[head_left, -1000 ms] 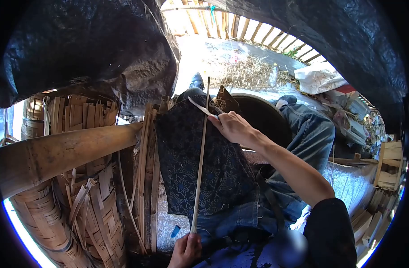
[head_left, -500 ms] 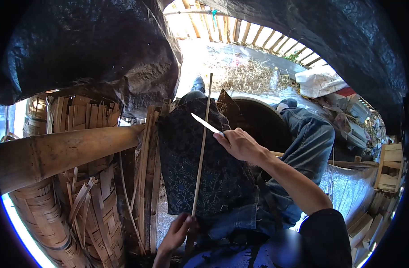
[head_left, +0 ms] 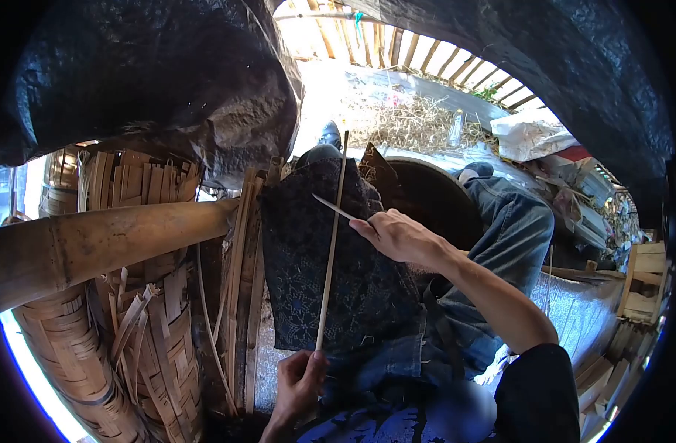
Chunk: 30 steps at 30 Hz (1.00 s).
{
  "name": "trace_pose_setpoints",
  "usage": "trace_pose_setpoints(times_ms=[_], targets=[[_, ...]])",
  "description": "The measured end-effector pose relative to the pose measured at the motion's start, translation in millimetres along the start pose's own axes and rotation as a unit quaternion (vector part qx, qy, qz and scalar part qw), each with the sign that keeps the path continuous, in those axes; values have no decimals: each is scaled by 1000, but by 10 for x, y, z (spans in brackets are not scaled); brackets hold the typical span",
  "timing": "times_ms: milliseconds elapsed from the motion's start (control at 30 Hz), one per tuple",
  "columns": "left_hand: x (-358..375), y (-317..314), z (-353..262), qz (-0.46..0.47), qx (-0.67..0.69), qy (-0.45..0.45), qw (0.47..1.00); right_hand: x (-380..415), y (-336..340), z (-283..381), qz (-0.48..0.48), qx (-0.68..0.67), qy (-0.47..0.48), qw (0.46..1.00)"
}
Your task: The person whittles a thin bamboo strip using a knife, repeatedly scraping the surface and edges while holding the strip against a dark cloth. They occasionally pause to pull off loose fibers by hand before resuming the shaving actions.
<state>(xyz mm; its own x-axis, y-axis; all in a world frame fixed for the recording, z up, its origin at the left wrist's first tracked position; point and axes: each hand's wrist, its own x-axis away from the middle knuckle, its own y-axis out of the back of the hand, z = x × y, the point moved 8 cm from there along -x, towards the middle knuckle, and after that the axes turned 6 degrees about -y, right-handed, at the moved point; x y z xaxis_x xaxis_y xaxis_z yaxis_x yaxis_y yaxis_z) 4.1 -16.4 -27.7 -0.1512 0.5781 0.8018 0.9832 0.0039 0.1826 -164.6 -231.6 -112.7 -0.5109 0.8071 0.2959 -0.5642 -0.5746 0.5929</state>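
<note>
Strip [head_left: 327, 284] of pale wood runs lengthwise over the dark cloth [head_left: 297, 292] on the lap, apparently already slim and straight (how much shaving is left, the view cannot tell). The left hand [head_left: 299, 384] pinches its near end; the right hand [head_left: 398, 236] grips a knife [head_left: 324, 202], blade crossing the strip's far half.

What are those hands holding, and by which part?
The left hand pinches a thin strip at its near end; the right hand holds a knife by its handle end.
</note>
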Motion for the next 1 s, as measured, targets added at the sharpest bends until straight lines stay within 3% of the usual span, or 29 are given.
trace_pose_setpoints(times_ms=[67,133,233,267,433,500,633,733,800,933,1000], targets=[[56,-15,16,1,6,5,1000,-69,-9,-22,-4,4,-5,1000],[98,-19,28,3,13,5,1000,-215,-39,-226,10,-6,-85,996],[254,33,116,-2,41,19,999,-306,-128,-314,61,31,-11,998],[277,50,124,0,50,22,998,-308,-99,-348,121,-51,-104,986],[281,120,242,16,80,25,996,-328,-176,-387,125,-40,-106,986],[325,107,-7,-8,14,-58,998,-337,-75,-302,-1,-18,14,1000],[350,85,-97,-20,8,-54,998,-361,-66,-283,40,-6,-31,999],[389,126,28,-33,-23,-102,994,-422,-70,-304,9,-28,-13,999],[415,161,176,-58,23,-68,996,-456,-56,-254,-43,-8,85,995],[445,161,102,-42,13,-84,996,-509,-46,-238,-20,-17,55,998],[475,159,125,-40,29,-45,998,-523,-35,-230,-52,-25,82,995]])
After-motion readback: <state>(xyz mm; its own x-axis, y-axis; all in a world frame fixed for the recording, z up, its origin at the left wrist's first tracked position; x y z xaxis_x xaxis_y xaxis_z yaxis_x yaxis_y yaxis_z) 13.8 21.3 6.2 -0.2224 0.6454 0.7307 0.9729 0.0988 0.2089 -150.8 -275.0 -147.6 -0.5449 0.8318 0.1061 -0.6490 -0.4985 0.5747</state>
